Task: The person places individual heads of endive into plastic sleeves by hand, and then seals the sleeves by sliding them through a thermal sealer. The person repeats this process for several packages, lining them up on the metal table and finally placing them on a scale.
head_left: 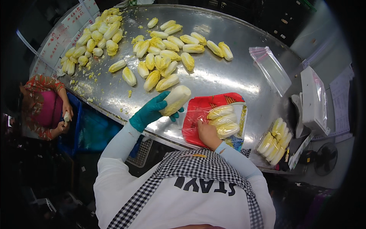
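A teal glove covers my left hand [148, 111], which grips a pale napa cabbage heart [176, 98] above the steel table's front edge. To its right a clear plastic bag [197, 114] lies on a red printed sheet [193, 131]. Several trimmed cabbage hearts [224, 121] sit side by side within the bag. My bare right hand [210, 133] is at the bag's left part, its fingers pinching the film beside those hearts. The exact grip of its fingertips is partly hidden.
Loose cabbage hearts [168, 57] are spread over the steel table [226, 77], with a larger heap [100, 34] at the far left. Flat plastic bags [270, 70], a filled bag [275, 141] and a white foam box [314, 100] are on the right. Another person's hands [66, 117] work at left.
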{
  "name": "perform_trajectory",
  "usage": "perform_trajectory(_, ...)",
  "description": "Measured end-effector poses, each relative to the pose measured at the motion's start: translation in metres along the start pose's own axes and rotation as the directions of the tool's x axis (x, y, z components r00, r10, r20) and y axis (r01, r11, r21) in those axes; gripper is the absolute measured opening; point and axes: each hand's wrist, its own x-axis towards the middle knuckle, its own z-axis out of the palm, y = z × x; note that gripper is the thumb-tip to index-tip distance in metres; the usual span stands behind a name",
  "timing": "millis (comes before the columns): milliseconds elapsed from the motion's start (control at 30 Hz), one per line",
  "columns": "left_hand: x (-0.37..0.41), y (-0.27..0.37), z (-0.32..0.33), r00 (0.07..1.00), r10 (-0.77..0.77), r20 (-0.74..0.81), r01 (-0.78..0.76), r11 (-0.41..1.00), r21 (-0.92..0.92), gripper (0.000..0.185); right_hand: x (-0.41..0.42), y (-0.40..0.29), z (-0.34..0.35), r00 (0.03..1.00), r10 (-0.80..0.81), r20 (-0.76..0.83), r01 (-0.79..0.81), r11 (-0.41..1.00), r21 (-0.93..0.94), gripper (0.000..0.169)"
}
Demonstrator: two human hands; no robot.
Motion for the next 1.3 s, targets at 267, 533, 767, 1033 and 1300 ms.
perform_trajectory(267,-0.05,0.004,0.025,0.949,-0.117,-0.291,0.303,0.587,0.751,0.051,-0.014,-0.02,-0.047,0.97,0.165,-0.176,-0.065,0.883,0.465,0.013)
perform_trajectory(533,-0.004,-0.055,0.062,0.968,0.027,-0.249,0.228,0.31,0.923,0.05,-0.01,-0.017,-0.081,0.917,0.186,-0.353,0.024,0.857,0.515,0.014)
perform_trajectory(767,-0.008,-0.09,0.083,0.955,0.269,-0.128,0.127,0.02,0.992,0.052,-0.002,-0.016,-0.089,0.895,0.196,-0.4,0.013,0.887,0.461,0.016)
perform_trajectory(1033,-0.01,-0.095,0.093,0.916,0.254,-0.312,0.224,0.323,0.919,0.047,-0.007,-0.015,-0.084,0.894,0.208,-0.396,0.026,0.86,0.509,0.018)
perform_trajectory(1300,0.014,-0.093,0.081,0.934,0.197,-0.298,0.174,0.477,0.861,0.043,-0.015,-0.016,-0.095,0.888,0.203,-0.412,0.06,0.838,0.542,0.013)
